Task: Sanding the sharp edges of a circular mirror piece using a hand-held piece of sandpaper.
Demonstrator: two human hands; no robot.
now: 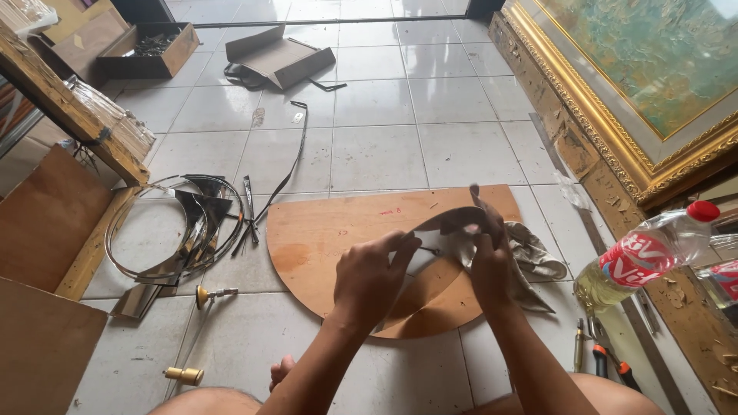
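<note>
You are gripping a shiny metal piece (450,230) with both hands, left (373,277) and right (492,265), above the wooden board (323,230); more metal pieces (188,227) are lying left of it.

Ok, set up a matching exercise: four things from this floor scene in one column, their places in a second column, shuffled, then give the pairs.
Things:
1. curved metal piece
2. plastic bottle
3. open cardboard box
4. pliers

Places:
A. far left corner of the tiled floor
B. held between the left hand and the right hand
C. on the floor near the person's right knee
D. right side, below the gold picture frame

Pairs: 1-B, 2-D, 3-A, 4-C
</note>
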